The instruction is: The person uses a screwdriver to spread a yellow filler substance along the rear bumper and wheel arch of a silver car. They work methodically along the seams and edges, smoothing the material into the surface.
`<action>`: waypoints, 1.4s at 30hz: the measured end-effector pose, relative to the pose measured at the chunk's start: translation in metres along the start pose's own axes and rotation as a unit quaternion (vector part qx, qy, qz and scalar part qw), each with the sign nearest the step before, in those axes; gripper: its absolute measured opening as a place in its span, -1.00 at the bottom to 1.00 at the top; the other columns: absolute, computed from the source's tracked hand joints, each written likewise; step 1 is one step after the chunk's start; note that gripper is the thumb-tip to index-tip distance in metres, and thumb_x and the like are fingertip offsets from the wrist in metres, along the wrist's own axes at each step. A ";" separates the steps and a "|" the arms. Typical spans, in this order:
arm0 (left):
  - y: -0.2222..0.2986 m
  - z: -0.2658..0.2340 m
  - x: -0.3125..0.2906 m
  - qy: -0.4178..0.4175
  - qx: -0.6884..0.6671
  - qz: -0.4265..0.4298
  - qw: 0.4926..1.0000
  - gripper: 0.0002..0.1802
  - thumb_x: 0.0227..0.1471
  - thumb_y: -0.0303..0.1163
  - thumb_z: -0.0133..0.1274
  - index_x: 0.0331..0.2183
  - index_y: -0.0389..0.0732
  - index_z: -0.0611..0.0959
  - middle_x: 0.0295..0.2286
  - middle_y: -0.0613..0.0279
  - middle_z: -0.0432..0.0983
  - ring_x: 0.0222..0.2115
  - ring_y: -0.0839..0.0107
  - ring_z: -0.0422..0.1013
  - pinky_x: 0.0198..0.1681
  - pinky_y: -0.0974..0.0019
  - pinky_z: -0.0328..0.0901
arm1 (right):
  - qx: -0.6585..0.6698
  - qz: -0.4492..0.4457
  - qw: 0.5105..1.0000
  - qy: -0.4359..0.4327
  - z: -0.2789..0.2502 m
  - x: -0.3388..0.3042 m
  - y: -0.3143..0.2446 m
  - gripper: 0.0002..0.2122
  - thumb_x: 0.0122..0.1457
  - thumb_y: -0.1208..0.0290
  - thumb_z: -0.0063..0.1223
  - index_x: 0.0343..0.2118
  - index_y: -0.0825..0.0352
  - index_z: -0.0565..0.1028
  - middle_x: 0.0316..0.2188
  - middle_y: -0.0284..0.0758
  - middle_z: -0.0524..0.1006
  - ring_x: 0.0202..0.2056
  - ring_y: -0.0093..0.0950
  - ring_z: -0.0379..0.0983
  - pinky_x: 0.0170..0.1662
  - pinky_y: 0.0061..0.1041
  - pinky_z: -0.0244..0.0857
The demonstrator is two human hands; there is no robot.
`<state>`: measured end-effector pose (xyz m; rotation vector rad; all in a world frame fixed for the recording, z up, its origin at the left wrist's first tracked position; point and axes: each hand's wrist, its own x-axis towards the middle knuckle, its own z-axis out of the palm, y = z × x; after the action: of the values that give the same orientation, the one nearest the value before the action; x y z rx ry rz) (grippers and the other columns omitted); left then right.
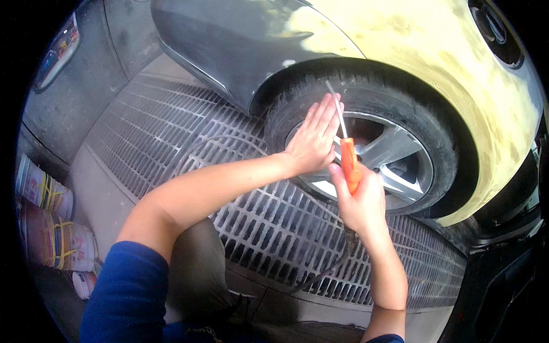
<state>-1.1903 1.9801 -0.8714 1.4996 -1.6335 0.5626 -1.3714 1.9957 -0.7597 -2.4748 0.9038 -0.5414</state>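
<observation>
My right hand (366, 197) is wrapped around an orange air blow gun (350, 160). Its thin metal nozzle points up and away, over the tire. A dark hose (331, 270) runs down from below that hand. My left hand (314, 134) is held flat beside the nozzle, fingers stretched out and close together, palm turned toward it. Whether the fingers touch the nozzle I cannot tell. Behind both hands is a car wheel with a black tire (437, 123) and a silver spoked rim (400, 146).
Around the wheel, the car body carries yellowish patches (400, 34) beside a dark grey panel (229, 46). Metal floor grating (257, 234) spreads beneath. Several paint cans (57, 237) stand at the left, near a grey panel (86, 74). A dark open part (503, 286) fills the lower right.
</observation>
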 end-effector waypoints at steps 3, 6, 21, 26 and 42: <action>0.004 -0.003 0.002 0.008 0.009 -0.004 1.000 0.06 -0.17 -0.44 0.17 0.29 -0.55 0.03 0.31 -0.41 -0.17 0.36 -0.27 -0.19 0.37 -0.21 -0.13 | 0.011 -0.019 0.999 0.040 -0.008 0.000 0.003 -0.67 0.19 0.11 0.17 -0.38 0.35 0.59 -0.61 -0.03 0.53 -0.48 -0.01 0.55 -0.38 -0.17 0.39; 0.007 -0.006 0.002 0.001 0.013 -0.009 1.000 0.08 -0.19 -0.46 0.18 0.29 -0.54 0.02 0.31 -0.40 -0.17 0.36 -0.27 -0.20 0.37 -0.20 -0.15 | 0.065 -0.020 0.996 0.054 -0.018 0.000 0.003 -0.68 0.19 0.15 0.19 -0.39 0.39 0.57 -0.66 -0.05 0.49 -0.55 -0.08 0.53 -0.43 -0.29 0.34; 0.009 -0.004 -0.002 -0.017 0.035 -0.005 0.999 0.07 -0.17 -0.43 0.18 0.28 -0.55 0.01 0.31 -0.39 -0.17 0.36 -0.26 -0.20 0.38 -0.19 -0.16 | 0.035 0.004 0.999 0.013 -0.017 0.001 0.011 -0.67 0.20 0.18 0.15 -0.45 0.43 0.57 -0.61 0.04 0.50 -0.52 -0.02 0.52 -0.40 -0.22 0.36; 0.012 0.007 -0.007 -0.029 0.024 0.029 0.999 -0.01 -0.11 -0.24 0.20 0.26 -0.46 0.16 0.26 -0.33 0.04 0.32 -0.23 -0.04 0.36 -0.14 -0.06 | -0.012 0.059 0.997 -0.046 -0.002 0.000 0.017 -0.62 0.19 0.09 0.14 -0.43 0.40 0.61 -0.54 0.07 0.55 -0.38 0.05 0.55 -0.30 -0.13 0.42; 0.000 0.045 -0.049 -0.272 -0.170 0.175 0.931 -0.78 -0.11 -0.20 0.14 -0.43 -0.13 0.62 -0.41 0.20 0.52 -0.24 0.20 0.44 0.00 0.11 0.27 | -0.013 -0.044 0.989 -0.141 0.034 0.007 0.037 -0.58 0.15 0.08 0.17 -0.44 0.47 0.58 -0.53 0.05 0.57 -0.35 0.03 0.56 -0.24 -0.14 0.43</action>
<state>-1.2049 1.9736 -0.9362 1.1647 -2.3175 0.0220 -1.3681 1.9749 -0.8064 -2.5404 0.6951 -0.1985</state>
